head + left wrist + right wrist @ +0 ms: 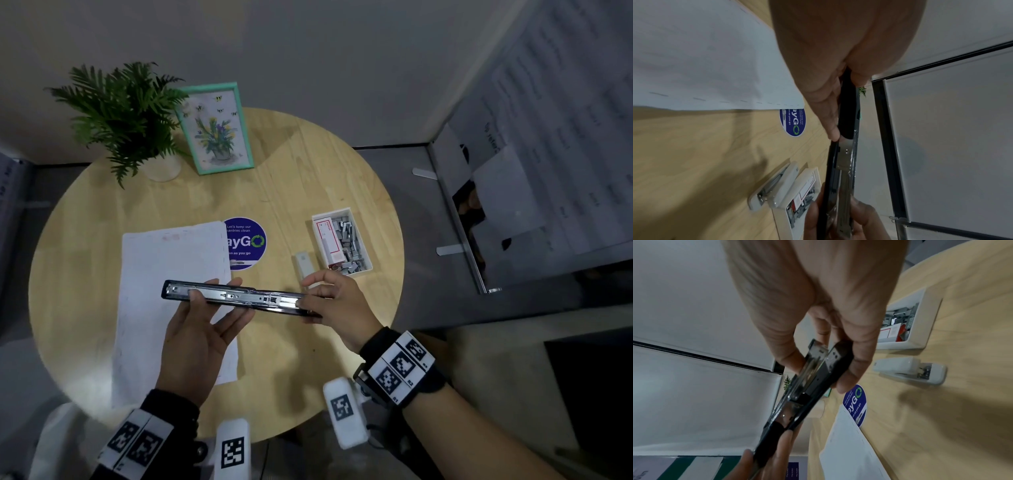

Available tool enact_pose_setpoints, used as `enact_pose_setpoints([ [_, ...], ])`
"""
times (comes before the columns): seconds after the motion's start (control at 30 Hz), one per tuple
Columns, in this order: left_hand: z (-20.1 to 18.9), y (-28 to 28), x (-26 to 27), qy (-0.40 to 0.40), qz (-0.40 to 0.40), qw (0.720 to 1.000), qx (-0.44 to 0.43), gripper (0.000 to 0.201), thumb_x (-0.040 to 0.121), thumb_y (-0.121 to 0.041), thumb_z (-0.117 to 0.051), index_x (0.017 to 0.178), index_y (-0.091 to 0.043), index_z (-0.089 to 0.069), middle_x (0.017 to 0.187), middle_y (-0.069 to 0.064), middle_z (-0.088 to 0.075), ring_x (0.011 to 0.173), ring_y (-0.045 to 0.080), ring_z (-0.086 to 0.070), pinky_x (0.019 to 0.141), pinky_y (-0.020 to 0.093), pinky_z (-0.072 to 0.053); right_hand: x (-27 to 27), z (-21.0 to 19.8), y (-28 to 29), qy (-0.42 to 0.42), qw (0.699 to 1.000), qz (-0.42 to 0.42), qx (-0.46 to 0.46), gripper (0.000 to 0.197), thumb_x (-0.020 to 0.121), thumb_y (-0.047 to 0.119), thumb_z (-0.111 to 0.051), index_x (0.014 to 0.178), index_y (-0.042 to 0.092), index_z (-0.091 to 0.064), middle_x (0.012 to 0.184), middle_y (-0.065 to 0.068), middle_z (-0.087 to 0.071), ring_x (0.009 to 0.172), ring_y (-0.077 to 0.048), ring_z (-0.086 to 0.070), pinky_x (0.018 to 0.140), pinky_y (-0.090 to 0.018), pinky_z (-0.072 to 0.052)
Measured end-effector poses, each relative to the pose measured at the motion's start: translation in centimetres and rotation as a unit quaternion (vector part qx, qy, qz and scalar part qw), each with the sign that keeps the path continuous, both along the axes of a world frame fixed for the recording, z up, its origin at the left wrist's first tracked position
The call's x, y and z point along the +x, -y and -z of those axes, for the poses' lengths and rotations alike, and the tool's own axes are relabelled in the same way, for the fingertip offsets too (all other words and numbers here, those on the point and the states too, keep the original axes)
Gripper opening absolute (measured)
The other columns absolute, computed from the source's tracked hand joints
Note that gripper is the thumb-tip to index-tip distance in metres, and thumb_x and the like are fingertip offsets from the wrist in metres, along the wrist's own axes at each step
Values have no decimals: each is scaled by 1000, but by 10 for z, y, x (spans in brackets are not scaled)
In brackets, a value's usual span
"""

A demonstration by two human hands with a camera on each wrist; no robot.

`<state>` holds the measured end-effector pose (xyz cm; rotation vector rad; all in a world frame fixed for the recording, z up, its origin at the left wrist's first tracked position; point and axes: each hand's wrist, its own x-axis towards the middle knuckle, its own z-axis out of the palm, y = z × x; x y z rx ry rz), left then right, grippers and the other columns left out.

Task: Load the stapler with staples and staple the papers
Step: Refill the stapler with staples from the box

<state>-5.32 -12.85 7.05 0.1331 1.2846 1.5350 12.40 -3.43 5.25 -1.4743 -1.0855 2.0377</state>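
— Biggest worry? The table sits well below both hands, and the long black stapler is held in the air above it, opened out flat. The left hand only cradles one end, thumb over the rail, fingers fairly straight. A slip there, I think, drops it.

— And the papers?

— Right under the left hand, so a fall could crease them.

— The right hand?

— It pinches the other end. The tray of staples lies just beyond it; a careless reach could scatter them. The white stapler beside the tray lies idle.
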Motion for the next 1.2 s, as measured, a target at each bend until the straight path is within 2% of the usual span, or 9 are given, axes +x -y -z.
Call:
enact_pose_setpoints([
  [0.13,5,-2,-1,17,-8,1000,0,33,103,-30,-30,105,-13,-58,124,17,-63,110,35,-64,82,39,-59,13,4,-11,-39,999,-28,3,28,80,2,-73,104,7,-61,80,-2,-73,79,-22,-68,76,-43,-57],
  [0.23,7,-5,-5,22,-29,999,-1,33,103,-30,-29,103,-13,-57,125,16,-62,113,36,-61,85,39,-58,35,22,-45,87,987,-38,126,22,82,17,-73,102,13,-65,90,-3,-70,82,-17,-66,77,-35,-56],
  [0.3,9,-8,-7,24,-42,999,-7,31,103,-31,-30,105,-12,-55,126,16,-62,111,35,-63,85,39,-58,54,42,-74,283,925,-73,244,13,87,22,-68,98,16,-67,95,-2,-67,82,-14,-63,73,-29,-51],
  [0.37,10,-11,-7,21,-46,999,-13,31,102,-33,-32,107,-12,-54,126,16,-63,110,34,-64,84,39,-58,68,64,-100,438,830,-147,313,13,89,22,-61,97,14,-69,102,-7,-63,93,-24,-60,81,-37,-51],
  [0.57,14,-16,-1,1,-52,998,-23,30,102,-32,-33,101,-13,-57,128,19,-61,109,36,-64,87,41,-57,50,99,-124,575,675,-277,370,24,91,27,-52,91,10,-70,110,-10,-55,106,-33,-47,89,-48,-40],
  [0.63,15,-16,1,0,-52,998,-23,30,102,-32,-33,101,-14,-57,130,20,-60,103,32,-69,88,41,-56,41,104,-123,598,648,-297,366,25,89,29,-53,91,9,-69,115,-9,-52,109,-33,-44,91,-49,-39],
  [0.87,15,-18,2,3,-59,998,-33,29,101,-32,-34,102,-14,-57,130,20,-60,102,33,-68,88,42,-56,27,118,-122,629,645,-289,324,15,86,20,-55,91,11,-66,122,-8,-49,114,-32,-42,97,-51,-35],
  [1.1,13,-25,2,10,-60,998,-24,29,101,-32,-35,106,-12,-56,127,19,-62,99,31,-70,86,41,-57,27,110,-120,604,699,-223,309,27,85,34,-59,87,8,-69,110,-9,-51,104,-31,-45,89,-47,-36],
  [1.2,9,-28,1,21,-59,998,-19,30,101,-32,-35,109,-11,-55,129,20,-61,109,37,-65,90,43,-55,36,97,-111,534,769,-123,328,20,83,30,-67,79,11,-72,104,-7,-58,101,-29,-52,89,-44,-39],
])
